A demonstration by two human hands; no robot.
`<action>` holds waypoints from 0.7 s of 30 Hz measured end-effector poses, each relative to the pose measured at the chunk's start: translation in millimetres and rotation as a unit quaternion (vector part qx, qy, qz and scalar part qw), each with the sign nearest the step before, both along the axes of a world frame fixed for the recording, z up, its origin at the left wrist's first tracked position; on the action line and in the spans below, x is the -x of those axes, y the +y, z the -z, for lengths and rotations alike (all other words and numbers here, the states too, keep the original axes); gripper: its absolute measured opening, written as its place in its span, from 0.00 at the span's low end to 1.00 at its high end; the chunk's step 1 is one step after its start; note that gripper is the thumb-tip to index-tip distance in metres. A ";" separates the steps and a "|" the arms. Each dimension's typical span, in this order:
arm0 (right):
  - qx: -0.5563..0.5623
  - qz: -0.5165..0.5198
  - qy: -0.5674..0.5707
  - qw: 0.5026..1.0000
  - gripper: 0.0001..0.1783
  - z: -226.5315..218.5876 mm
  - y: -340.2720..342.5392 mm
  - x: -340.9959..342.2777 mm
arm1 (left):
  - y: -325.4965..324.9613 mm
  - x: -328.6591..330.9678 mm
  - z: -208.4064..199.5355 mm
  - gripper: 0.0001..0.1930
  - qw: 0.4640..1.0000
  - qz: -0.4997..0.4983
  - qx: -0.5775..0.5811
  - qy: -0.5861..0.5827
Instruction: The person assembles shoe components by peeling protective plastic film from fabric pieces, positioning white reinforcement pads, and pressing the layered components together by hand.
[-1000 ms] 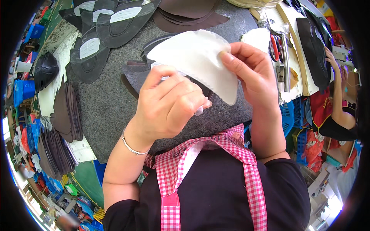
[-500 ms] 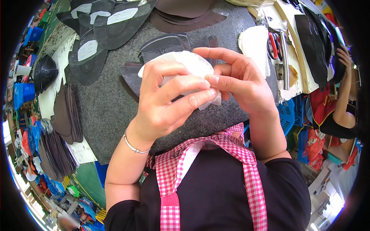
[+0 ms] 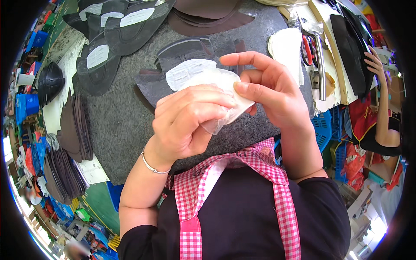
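Note:
My left hand [image 3: 186,117] is closed around a white rounded patch [image 3: 223,79], held over the grey work surface. A crumpled translucent film [image 3: 213,126] sticks out beneath its fingers. At the patch's right edge, the thumb of my right hand [image 3: 273,89] presses against it; the index finger is stretched out above, and the other fingers are partly hidden behind. Just beyond the hands lie dark shoe-upper pieces [image 3: 149,86], with another white patch [image 3: 188,73] lying flat on them.
More dark uppers with white patches [image 3: 99,56] lie at far left, brown pieces [image 3: 212,21] at the back. White pieces [image 3: 286,50], red-handled scissors [image 3: 308,50] and a metal rod [image 3: 320,69] are on the right. Stacked dark pieces [image 3: 76,130] line the left edge. Another person's hand [image 3: 376,65] is at far right.
My left hand has turned and its fingers have closed over the patch and film. The held patch has shifted right and nearer, uncovering the white patch on the dark pieces.

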State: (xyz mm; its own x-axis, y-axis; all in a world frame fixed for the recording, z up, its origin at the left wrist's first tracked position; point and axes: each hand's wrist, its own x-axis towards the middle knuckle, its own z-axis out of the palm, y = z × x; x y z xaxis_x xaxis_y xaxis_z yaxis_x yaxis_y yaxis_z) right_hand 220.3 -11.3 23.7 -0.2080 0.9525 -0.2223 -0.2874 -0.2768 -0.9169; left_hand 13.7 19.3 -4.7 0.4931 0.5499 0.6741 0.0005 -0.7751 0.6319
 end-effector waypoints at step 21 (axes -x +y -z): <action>-0.209 0.107 -0.302 0.924 0.17 4.6 -2.0 -64.9 | -99.2 172.0 -76.7 0.08 0.774 0.075 0.396 0.489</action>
